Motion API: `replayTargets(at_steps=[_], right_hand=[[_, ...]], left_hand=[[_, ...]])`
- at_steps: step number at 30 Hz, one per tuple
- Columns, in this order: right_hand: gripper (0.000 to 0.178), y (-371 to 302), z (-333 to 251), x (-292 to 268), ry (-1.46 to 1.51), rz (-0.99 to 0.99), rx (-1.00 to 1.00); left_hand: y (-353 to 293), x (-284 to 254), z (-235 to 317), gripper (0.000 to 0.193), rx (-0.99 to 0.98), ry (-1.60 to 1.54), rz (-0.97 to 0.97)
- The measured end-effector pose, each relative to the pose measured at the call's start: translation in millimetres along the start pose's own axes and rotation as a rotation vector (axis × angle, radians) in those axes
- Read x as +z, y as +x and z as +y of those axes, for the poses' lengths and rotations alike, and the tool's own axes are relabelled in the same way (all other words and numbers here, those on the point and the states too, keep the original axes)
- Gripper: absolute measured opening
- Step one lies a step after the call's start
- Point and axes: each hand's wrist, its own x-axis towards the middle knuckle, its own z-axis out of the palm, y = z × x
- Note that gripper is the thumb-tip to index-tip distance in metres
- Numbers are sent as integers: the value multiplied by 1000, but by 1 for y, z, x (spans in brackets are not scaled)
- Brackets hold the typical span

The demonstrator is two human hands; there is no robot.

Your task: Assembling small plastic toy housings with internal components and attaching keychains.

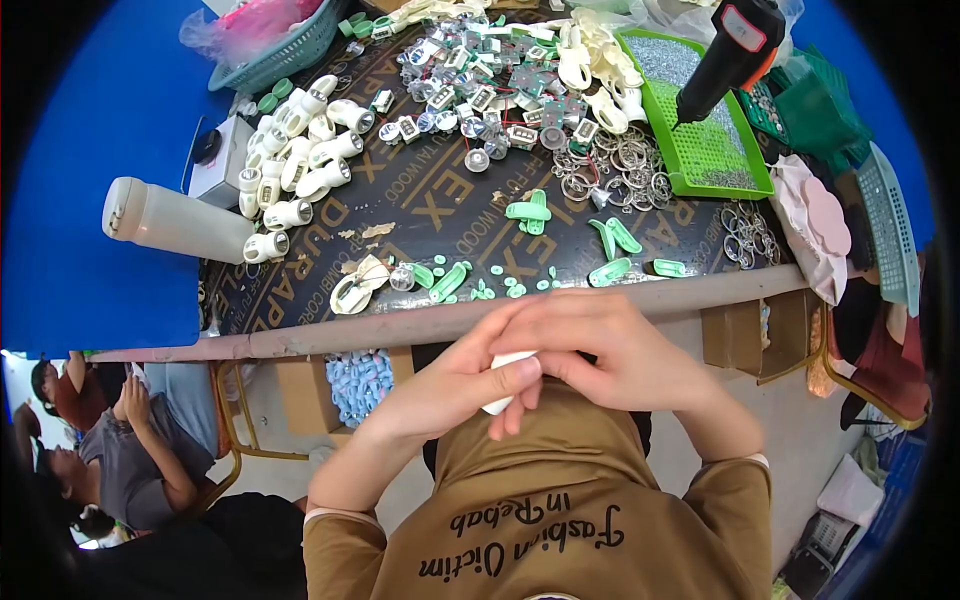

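Note:
Both my hands meet at the table's front edge, cupped together. My left hand (465, 375) is closed on a small white plastic piece (508, 378), its thumb along it; much of the piece is covered. My right hand (610, 350) wraps over it from the other side, its fingers across my left hand's and its thumb against the piece. Just beyond lie mint-green plastic levers (449, 281), little green buttons (515, 291) and an open cream flashlight shell (358, 287) with a round lens (402, 278) beside it.
Cream mini flashlights (325, 150) are heaped at left, beside a white bottle (170, 218). Further back are circuit boards (490, 90), key rings (632, 165) and a green tray (765, 185) of small metal parts. A black electric screwdriver (735, 55) hangs over it. People (140, 430) sit at left.

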Motion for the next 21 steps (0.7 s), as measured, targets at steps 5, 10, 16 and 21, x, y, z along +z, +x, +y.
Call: replayTargets(at_steps=[5,10,16,21], right_hand=[[12,-12,24,-29,-565,391,34],[7,-12,58,-65,-858,420,168],[8,5,73,-69,-1113,277,165],[3,-1,55,-81,-403,630,273]], left_hand=[[-4,-1,-1,37,125,-59,172],[-5,-10,-6,44,246,-13,269],[0,-4,-3,44,256,-57,283],[9,-2,-6,47,321,-115,361]])
